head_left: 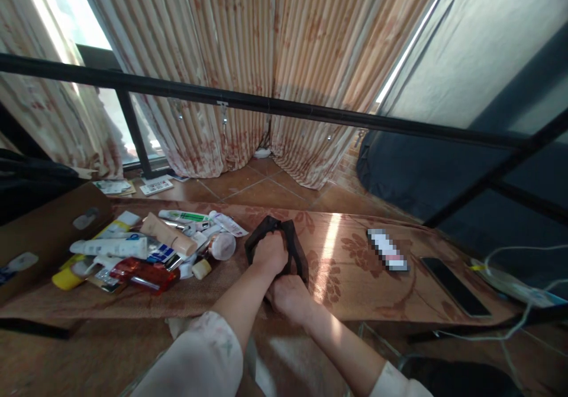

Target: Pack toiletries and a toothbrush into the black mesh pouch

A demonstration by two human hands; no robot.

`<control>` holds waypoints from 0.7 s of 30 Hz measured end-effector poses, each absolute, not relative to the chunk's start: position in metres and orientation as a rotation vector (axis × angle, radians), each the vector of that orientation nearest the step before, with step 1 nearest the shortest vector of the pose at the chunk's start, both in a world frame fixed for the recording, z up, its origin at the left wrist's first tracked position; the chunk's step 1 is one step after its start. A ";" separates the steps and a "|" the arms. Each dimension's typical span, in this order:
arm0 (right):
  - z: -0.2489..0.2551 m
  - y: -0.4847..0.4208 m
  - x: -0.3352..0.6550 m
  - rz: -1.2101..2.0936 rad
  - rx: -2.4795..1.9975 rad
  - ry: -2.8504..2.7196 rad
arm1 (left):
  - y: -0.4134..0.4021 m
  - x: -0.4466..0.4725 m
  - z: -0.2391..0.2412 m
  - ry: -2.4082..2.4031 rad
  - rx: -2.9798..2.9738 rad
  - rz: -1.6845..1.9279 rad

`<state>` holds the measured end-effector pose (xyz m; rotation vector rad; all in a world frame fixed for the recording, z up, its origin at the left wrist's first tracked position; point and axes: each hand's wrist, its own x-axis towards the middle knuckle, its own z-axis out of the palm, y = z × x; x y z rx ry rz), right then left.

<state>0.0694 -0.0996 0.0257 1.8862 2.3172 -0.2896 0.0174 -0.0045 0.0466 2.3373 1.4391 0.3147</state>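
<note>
A black mesh pouch (298,249) stands on the cloth-covered bench near its front edge, its dark sides spread around my hands. My left hand (270,254) is curled down between the two sides, closed on the pouch, its fingertips hidden. Just below it, my right hand (288,297) is closed around the pouch's near edge. To the left lies a heap of toiletries: a beige tube (167,235), a white tube (110,247), a clear red packet (144,274) and a round clear-lidded jar (222,247). Whatever is inside the pouch is hidden.
A cardboard box (57,231) stands at the left end. On the right lie a blurred-out white object (387,249), a dark phone (455,286) and a white cable (510,332). Behind the bench, a black metal rail (302,108) crosses before the curtains (231,42).
</note>
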 end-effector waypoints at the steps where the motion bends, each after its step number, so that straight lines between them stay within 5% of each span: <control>1: 0.026 -0.100 0.070 -0.289 1.852 2.328 | -0.004 0.022 0.043 1.411 2.362 0.292; 13: 0.029 -0.109 0.081 -0.269 1.984 2.218 | -0.004 0.035 0.049 1.250 2.412 0.241; 21: 0.041 -0.119 0.086 -0.188 2.026 2.183 | -0.021 0.009 0.078 1.252 2.391 0.559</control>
